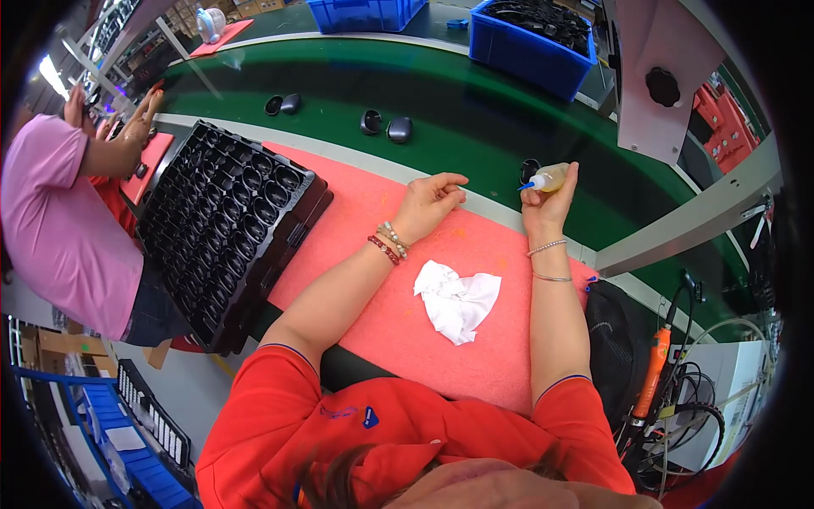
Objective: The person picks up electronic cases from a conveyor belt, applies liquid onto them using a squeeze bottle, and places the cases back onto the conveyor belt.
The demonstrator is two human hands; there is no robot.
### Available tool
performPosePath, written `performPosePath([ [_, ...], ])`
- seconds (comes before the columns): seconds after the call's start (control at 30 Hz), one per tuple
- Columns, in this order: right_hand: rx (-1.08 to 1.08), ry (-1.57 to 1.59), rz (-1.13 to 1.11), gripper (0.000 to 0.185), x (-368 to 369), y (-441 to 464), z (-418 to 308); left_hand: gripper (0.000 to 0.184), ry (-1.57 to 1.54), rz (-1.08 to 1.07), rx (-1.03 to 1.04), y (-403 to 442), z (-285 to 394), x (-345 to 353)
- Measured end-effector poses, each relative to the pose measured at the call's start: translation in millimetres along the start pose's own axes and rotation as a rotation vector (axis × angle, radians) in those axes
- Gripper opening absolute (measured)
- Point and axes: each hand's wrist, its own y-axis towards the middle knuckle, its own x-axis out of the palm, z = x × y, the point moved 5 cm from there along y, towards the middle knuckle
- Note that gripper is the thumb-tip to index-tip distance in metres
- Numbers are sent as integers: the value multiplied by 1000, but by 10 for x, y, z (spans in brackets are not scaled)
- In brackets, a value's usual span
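Pointing its thin blue tip off to the left and a touch back toward the wearer, the little squeeze bottle (552, 178) is lying pretty much sideways, with its long axis running across the view and the base end a bit farther out. Looks-wise it's a cloudy, see-through body with pale yellowish stuff inside, plus a white neck piece leading into that blue tip.

It's in the right hand (549, 197), which is closed around it, over the near side of the green belt (475, 161). A dark rounded piece (530, 169) sits on the belt right by the tip, though the hand and bottle hide part of it.

The left hand (435, 202) is well apart from the bottle, over the far part of the pink mat (373, 318), fingers loosely bent and aimed right. Can't tell if its thumb and fingertip actually touch, and I don't see anything in it.

On the mat between the forearms there's a crumpled white cloth (458, 300). Off to the left is a tilted-looking black tray (222, 222) full of round pockets, and farther along the belt a pair of dark glossy pieces (386, 126) sit side by side.
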Motion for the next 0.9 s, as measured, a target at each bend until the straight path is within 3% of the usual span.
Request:
performPosePath([
  [0.9, 8, -10, -5, 46, -12, 33, 15, 24, -10, 34, 15, 2, 8, -7],
])
